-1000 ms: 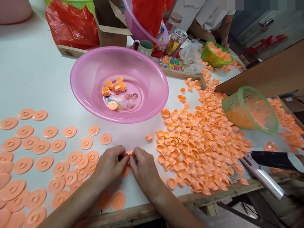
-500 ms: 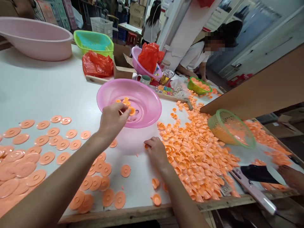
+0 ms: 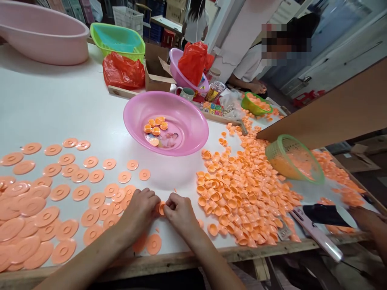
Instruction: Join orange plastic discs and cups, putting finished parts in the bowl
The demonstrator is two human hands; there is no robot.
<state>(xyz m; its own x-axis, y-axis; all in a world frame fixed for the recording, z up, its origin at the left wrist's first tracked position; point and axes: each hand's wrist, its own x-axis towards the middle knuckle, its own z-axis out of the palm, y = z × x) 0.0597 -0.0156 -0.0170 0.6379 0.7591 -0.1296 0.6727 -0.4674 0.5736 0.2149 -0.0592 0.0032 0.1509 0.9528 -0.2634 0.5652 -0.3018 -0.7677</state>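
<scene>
Pinching one small orange plastic piece between the fingers of left hand and right hand near the white table edge, flat orange plastic discs left, orange plastic cups right, translucent pink plastic basin beyond, all within reach.

Both forearms enter from the bottom edge and converge toward lower centre of the frame. Left hand: knuckles up, fingers curled inward, tips pinched toward the right hand. Right hand: same pose mirrored, fingers bent, thumb and forefinger tips meeting the left's. Fingertips of both hands touch. Wrists low and roughly level; both arms bare.
</scene>
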